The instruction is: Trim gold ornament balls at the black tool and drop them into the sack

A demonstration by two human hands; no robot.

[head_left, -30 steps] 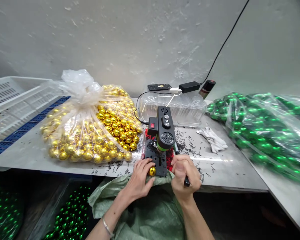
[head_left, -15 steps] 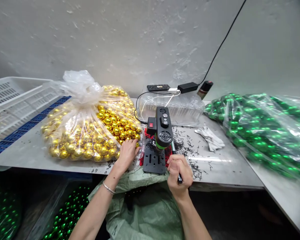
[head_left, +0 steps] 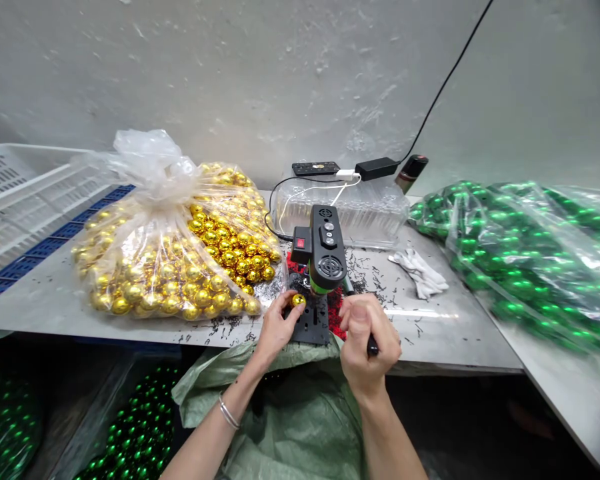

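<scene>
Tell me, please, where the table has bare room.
Mostly bare: front right of the table, beside the bagged green balls; front left, between blue grid and bagged gold balls. Crowded: around the machine, with left hand, right hand, black scraps.

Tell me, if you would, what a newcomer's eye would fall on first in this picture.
Probably the shiny gold balls in the gathered clear bag on the left side of the table, along with the bright green balls bagged on the right. Between them stands a small black machine, its handle gripped by the right hand. The left hand holds a single gold ball close to the machine's base.
</scene>
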